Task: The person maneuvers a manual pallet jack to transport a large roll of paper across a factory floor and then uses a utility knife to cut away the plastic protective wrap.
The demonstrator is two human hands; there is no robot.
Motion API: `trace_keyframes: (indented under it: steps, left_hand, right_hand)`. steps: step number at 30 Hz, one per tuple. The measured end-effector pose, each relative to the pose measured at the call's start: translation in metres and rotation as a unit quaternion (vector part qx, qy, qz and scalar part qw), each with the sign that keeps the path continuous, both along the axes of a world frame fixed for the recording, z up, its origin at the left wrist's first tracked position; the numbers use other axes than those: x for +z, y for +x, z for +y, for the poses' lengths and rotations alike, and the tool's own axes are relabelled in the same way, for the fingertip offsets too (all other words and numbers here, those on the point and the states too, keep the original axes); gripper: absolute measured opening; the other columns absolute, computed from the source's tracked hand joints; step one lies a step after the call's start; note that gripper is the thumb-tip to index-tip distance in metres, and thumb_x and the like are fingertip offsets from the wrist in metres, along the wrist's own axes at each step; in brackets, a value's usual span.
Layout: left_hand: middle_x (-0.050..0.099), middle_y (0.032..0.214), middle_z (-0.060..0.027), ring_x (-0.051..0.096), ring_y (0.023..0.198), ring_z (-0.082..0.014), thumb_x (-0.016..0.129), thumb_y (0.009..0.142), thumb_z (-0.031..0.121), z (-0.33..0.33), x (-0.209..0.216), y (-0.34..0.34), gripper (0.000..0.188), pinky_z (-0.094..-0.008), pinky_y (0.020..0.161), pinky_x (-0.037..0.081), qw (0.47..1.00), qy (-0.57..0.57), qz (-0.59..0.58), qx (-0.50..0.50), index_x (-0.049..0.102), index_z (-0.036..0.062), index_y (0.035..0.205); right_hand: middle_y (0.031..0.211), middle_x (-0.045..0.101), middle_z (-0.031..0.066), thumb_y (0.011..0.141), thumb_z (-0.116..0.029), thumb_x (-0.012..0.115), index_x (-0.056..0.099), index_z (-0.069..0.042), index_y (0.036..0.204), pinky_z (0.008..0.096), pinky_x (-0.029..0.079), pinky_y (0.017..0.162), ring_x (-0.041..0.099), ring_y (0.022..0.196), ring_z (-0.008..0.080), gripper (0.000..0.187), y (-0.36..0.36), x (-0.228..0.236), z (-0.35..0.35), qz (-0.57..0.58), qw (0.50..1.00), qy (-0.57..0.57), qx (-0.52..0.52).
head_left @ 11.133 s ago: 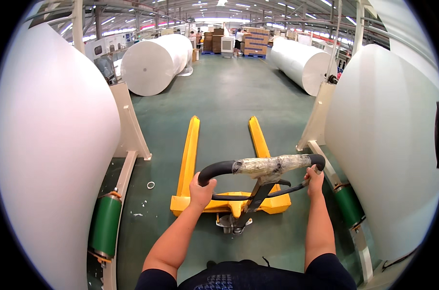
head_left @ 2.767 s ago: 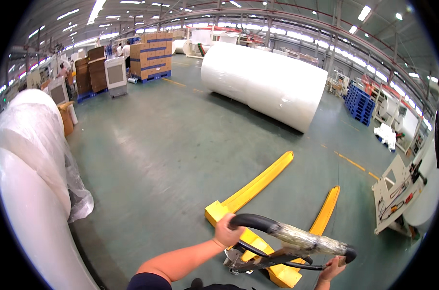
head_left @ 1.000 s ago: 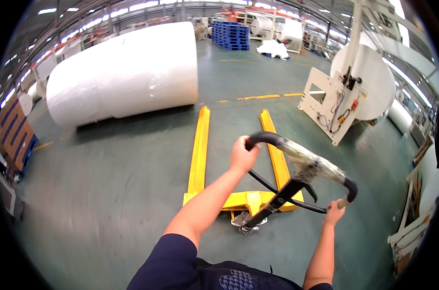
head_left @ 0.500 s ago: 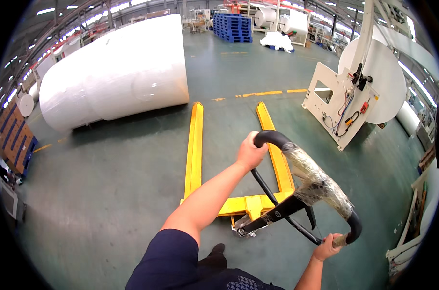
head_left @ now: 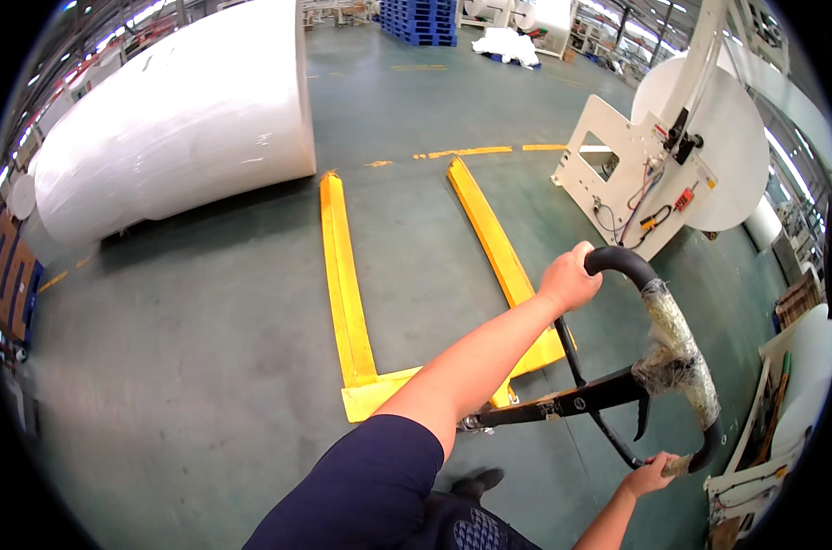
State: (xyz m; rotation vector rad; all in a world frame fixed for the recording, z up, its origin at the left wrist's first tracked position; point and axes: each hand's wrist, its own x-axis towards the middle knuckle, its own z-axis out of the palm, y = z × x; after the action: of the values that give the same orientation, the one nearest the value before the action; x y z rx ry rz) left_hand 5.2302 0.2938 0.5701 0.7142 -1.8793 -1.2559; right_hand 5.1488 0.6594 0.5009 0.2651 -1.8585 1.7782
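A yellow pallet jack (head_left: 345, 293) stands on the floor before me, its two bare forks pointing away. Its black looped handle (head_left: 625, 263) is tilted to the right, with clear film and tape wrapped round the curved bar. My left hand (head_left: 572, 278) is closed round the far end of the loop, the arm stretched across my front. Lower down, my right hand (head_left: 652, 474) grips the near end. A black lever (head_left: 643, 417) hangs under the handle's middle; neither hand touches it.
A huge film-wrapped white roll (head_left: 178, 119) lies left of the fork tips. To the right stands a cream machine frame (head_left: 608, 165) carrying a large white roll (head_left: 728, 156). Blue pallets (head_left: 419, 23) are stacked far ahead. Another white-framed stand (head_left: 741, 486) is at the near right.
Both hands have swung the handle to the right, and the left arm reaches further across. The forks now angle more to the left, and the large roll sits further left in view.
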Motion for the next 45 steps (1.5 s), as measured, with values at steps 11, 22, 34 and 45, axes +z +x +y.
trace_keyframes:
  steps: [11, 22, 34, 45]
  left_hand:
    - [0.053, 0.066, -0.0069, 0.053, 0.060, -0.0173, 0.060, 0.068, 0.011, 0.009, -0.029, -0.033, 0.017, -0.0293, 0.059, 0.044, 0.989, -0.024, 0.108, 0.100, 0.051, 0.0061, 0.081]
    - [0.056, 0.069, -0.0120, 0.057, 0.067, -0.0262, 0.058, 0.067, 0.014, 0.036, -0.045, -0.023, 0.019, -0.0325, 0.062, 0.045, 0.977, -0.028, 0.093, 0.188, 0.051, 0.0068, 0.082]
    - [0.056, 0.069, -0.0146, 0.057, 0.065, -0.0280, 0.059, 0.067, 0.015, 0.050, -0.051, 0.003, 0.021, -0.0344, 0.061, 0.045, 0.971, -0.046, 0.121, 0.199, 0.050, 0.0052, 0.084]
    - [0.054, 0.068, -0.0073, 0.053, 0.062, -0.0169, 0.058, 0.067, 0.008, 0.082, -0.048, 0.039, 0.017, -0.0297, 0.061, 0.044, 0.938, -0.089, 0.175, 0.285, 0.050, 0.0044, 0.081]
  right_hand:
    - [0.067, 0.041, -0.0005, 0.075, 0.000, 0.047, 0.042, -0.006, 0.076, 0.0205, 0.034, 0.047, 0.038, 0.052, 0.0067, 0.008, -0.082, -0.021, -0.012, 0.024, 0.996, -0.038, 0.082]
    - [0.069, 0.041, -0.0005, 0.072, -0.003, 0.052, 0.042, -0.008, 0.080, 0.0213, 0.035, 0.049, 0.039, 0.052, 0.0078, 0.014, -0.167, -0.049, -0.035, -0.062, 0.976, -0.080, 0.190]
    - [0.070, 0.043, -0.0014, 0.072, -0.004, 0.055, 0.044, -0.010, 0.079, 0.0221, 0.038, 0.054, 0.043, 0.057, 0.0089, 0.014, -0.162, -0.041, -0.033, -0.131, 0.955, -0.039, 0.262]
    - [0.069, 0.050, 0.0014, 0.069, -0.004, 0.057, 0.047, -0.007, 0.082, 0.0252, 0.039, 0.057, 0.050, 0.059, 0.0120, 0.017, -0.177, -0.008, -0.063, -0.150, 0.916, -0.005, 0.372]
